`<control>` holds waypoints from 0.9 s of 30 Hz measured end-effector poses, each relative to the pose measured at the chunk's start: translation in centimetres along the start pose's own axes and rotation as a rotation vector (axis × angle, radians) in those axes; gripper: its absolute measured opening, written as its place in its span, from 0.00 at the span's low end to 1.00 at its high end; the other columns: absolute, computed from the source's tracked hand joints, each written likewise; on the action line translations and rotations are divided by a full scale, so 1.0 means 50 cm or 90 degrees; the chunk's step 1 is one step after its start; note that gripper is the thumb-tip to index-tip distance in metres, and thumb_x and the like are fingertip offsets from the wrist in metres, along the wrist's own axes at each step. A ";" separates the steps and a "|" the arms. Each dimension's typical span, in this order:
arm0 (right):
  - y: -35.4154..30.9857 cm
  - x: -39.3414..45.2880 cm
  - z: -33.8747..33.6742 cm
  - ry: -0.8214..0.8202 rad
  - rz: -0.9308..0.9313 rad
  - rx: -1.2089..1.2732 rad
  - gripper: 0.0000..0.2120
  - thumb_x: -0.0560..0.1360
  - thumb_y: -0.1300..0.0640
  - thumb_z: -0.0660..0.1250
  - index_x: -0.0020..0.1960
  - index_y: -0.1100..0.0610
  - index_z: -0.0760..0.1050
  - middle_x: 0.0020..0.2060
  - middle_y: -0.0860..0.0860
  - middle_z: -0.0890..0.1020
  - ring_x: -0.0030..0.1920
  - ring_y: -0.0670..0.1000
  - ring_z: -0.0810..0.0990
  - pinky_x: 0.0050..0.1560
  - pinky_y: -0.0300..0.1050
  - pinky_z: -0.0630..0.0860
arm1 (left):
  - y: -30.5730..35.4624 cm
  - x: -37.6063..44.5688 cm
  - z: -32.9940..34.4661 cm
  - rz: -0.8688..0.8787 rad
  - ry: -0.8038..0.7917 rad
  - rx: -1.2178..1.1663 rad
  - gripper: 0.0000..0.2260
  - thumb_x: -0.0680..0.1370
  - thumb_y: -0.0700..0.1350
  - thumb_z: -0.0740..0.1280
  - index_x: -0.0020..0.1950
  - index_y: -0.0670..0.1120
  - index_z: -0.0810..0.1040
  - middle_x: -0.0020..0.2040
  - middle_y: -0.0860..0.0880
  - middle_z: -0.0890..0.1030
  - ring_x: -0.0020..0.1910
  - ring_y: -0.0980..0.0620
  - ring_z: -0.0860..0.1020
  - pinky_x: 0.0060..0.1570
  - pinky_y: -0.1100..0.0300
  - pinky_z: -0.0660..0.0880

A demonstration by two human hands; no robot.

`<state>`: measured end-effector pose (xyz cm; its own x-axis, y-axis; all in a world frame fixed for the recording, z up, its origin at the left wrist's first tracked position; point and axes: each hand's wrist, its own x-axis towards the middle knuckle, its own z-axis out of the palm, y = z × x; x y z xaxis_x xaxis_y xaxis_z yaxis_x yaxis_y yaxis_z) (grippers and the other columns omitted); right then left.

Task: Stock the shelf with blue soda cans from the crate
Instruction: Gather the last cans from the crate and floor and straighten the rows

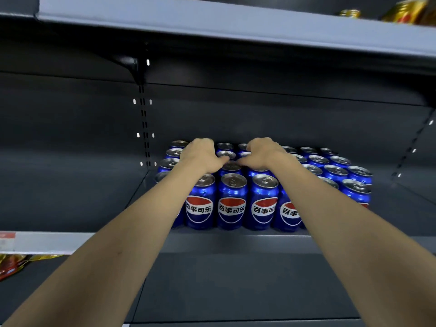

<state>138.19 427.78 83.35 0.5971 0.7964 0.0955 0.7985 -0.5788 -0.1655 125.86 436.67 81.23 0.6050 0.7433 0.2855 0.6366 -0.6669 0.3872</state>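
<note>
Both hands reach deep into the shelf [236,241]: the left hand [203,153] and right hand [265,152] lie with fingers curled down over the tops of blue soda cans [232,201] in the middle rows, though whether they grip or merely press, I cannot tell. Cans stand upright in tight rows, touching. Full cans likely feel heavy, rigid, glossy and slippery; best held around the cylindrical wall, below the silvery ridged lid. No crate is visible.

two hands [203,153] over the blue soda cans [232,201], roughly thirty; two gold cans [405,11] on the shelf above.
</note>
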 end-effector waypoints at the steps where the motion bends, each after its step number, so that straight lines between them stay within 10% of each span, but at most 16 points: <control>1: 0.014 0.000 0.000 0.007 0.008 -0.002 0.23 0.72 0.42 0.68 0.60 0.56 0.76 0.56 0.55 0.78 0.55 0.58 0.77 0.51 0.47 0.73 | 0.010 0.004 0.006 0.007 -0.012 0.005 0.24 0.74 0.60 0.67 0.59 0.43 0.76 0.54 0.45 0.79 0.53 0.45 0.77 0.48 0.53 0.75; 9: 0.057 0.011 0.017 -0.042 -0.009 -0.018 0.20 0.66 0.38 0.70 0.34 0.55 0.72 0.41 0.52 0.77 0.45 0.55 0.77 0.41 0.45 0.72 | 0.061 0.033 0.038 -0.011 -0.151 0.022 0.20 0.70 0.61 0.69 0.36 0.44 0.71 0.37 0.49 0.73 0.34 0.50 0.73 0.28 0.59 0.64; 17: 0.063 0.016 0.019 -0.019 -0.013 -0.066 0.19 0.70 0.42 0.68 0.52 0.56 0.73 0.58 0.56 0.76 0.62 0.58 0.71 0.57 0.51 0.69 | 0.066 0.040 0.035 -0.035 -0.224 0.033 0.22 0.67 0.62 0.71 0.42 0.43 0.77 0.44 0.42 0.78 0.37 0.47 0.76 0.32 0.59 0.66; 21: 0.065 0.015 0.014 -0.042 0.000 -0.045 0.21 0.68 0.40 0.70 0.42 0.57 0.70 0.54 0.56 0.78 0.58 0.57 0.74 0.51 0.49 0.71 | 0.074 0.042 0.036 -0.036 -0.187 0.037 0.20 0.66 0.58 0.73 0.32 0.45 0.69 0.33 0.46 0.73 0.33 0.49 0.72 0.29 0.59 0.66; 27: 0.056 0.011 0.024 -0.029 -0.020 0.012 0.16 0.71 0.50 0.70 0.35 0.57 0.67 0.43 0.54 0.75 0.42 0.54 0.76 0.39 0.44 0.72 | 0.086 0.034 0.042 -0.013 -0.139 0.033 0.14 0.68 0.51 0.73 0.43 0.42 0.78 0.48 0.41 0.79 0.50 0.43 0.79 0.35 0.56 0.71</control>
<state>140.68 426.81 81.74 0.5679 0.8211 0.0568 0.8147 -0.5509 -0.1810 130.64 434.94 81.55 0.6779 0.7309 0.0794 0.6697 -0.6584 0.3434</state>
